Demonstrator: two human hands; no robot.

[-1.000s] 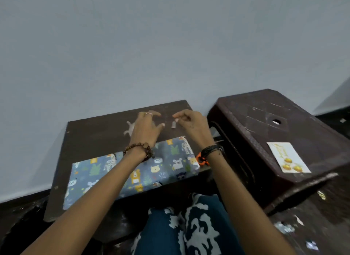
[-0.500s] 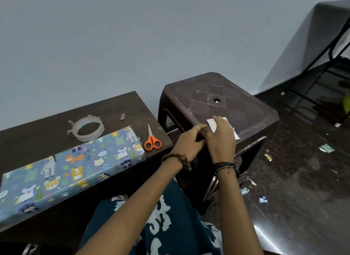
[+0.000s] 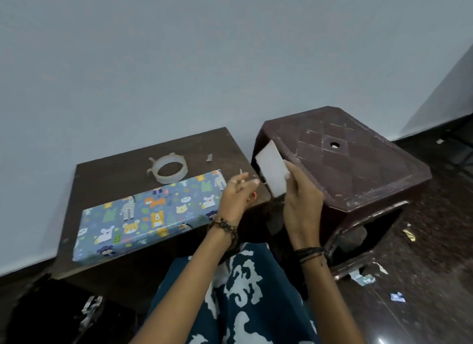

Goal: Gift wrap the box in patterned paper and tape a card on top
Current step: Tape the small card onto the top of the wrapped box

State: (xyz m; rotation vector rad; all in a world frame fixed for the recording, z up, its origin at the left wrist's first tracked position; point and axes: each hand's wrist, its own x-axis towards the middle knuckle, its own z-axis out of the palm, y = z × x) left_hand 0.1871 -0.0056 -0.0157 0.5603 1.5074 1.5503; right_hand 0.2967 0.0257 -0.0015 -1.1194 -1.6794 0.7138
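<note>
Pinched in the right hand (image 3: pixel 302 203), the small white rectangular card (image 3: pixel 271 171) has left the brown plastic stool (image 3: pixel 358 169), while the left hand (image 3: pixel 235 198) hovers loosely spread beside it.

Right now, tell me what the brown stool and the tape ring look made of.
Dark brown square stool: probably moulded plastic, given the embossed diamond grid, centre hole and dull sheen. Translucent whitish tape ring on the table: apparently clear plastic tape; its core material is unclear.

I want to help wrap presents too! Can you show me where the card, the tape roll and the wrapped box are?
card (image 3: pixel 271 174), head view, middle of its blank white face, held by the right hand.
tape roll (image 3: pixel 169 169), head view, on its front rim.
wrapped box (image 3: pixel 151 215), head view, middle of its animal-patterned top.
</note>
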